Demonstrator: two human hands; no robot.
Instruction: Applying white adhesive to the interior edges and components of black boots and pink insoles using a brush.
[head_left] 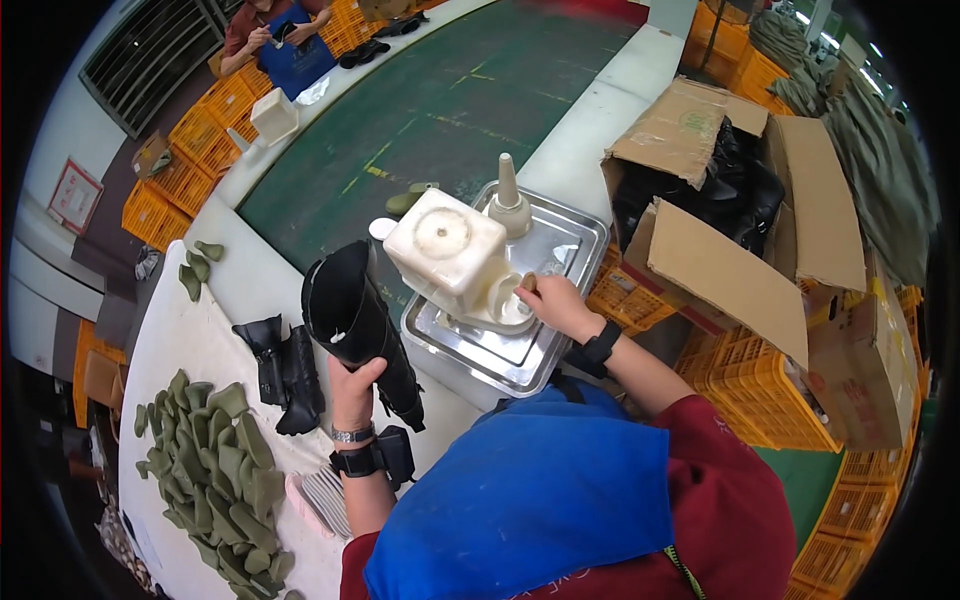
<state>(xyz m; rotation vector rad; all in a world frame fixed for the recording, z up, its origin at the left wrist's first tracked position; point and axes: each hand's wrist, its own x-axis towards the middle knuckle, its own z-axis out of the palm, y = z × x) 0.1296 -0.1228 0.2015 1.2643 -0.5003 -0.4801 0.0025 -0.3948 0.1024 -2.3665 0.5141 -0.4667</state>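
Head view first: left hand (355, 385) is wrapped around the lower part of a black boot upper (355, 320), holding it up just above the near edge of the bench (250, 285), its open end tilted toward the camera. Right hand (555, 305) is closed on something small at the base of a white plastic jug (450, 255); can't make out what it is. The jug sits in a shallow steel tray (560, 245) near the right edge of the bench, and a cone-tipped squeeze bottle (508, 195) stands upright in the same tray, just behind the jug.

More black boot pieces (285, 365) lie flat beside the left hand, and a heap of olive-green cut pieces (215, 465) fills the bench's near left corner. Off the right edge, an open cardboard box (700, 140) holds black material, with orange crates (770, 395) stacked below. A red-bordered sign (75, 195) hangs on the far left wall.
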